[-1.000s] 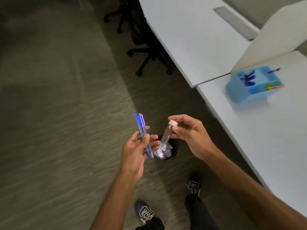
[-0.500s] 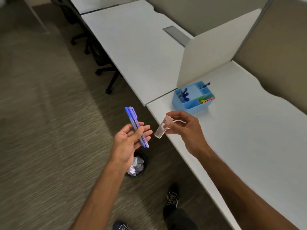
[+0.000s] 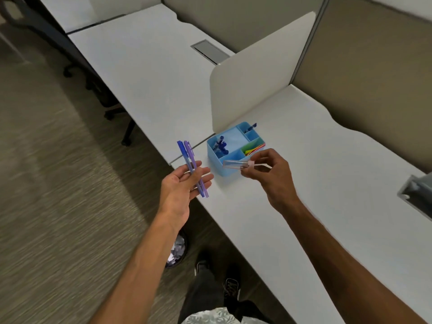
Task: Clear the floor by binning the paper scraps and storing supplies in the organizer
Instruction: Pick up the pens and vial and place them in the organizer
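My left hand (image 3: 182, 185) holds two pens (image 3: 189, 160), one blue and one purple, upright over the desk's front edge. My right hand (image 3: 268, 170) pinches a clear tube with a pale cap (image 3: 235, 164), lying sideways just in front of the light blue organizer (image 3: 230, 170). The organizer stands on the white desk (image 3: 304, 206) against a divider; blue pens and coloured sheets show in its compartments. A dark bin with white paper scraps (image 3: 177, 251) stands on the carpet below my left forearm, partly hidden by it.
A white divider panel (image 3: 257, 73) rises behind the organizer. A second desk (image 3: 145, 66) stretches to the back left with a grey cable hatch (image 3: 210, 51). Black chair bases (image 3: 117, 113) sit under it. My shoes (image 3: 231, 288) are by the desk edge. A grey object (image 3: 418, 195) lies at the right.
My view swung up from the floor and bin to the desk. Both hands moved toward the organizer, and the tube turned from upright to sideways.
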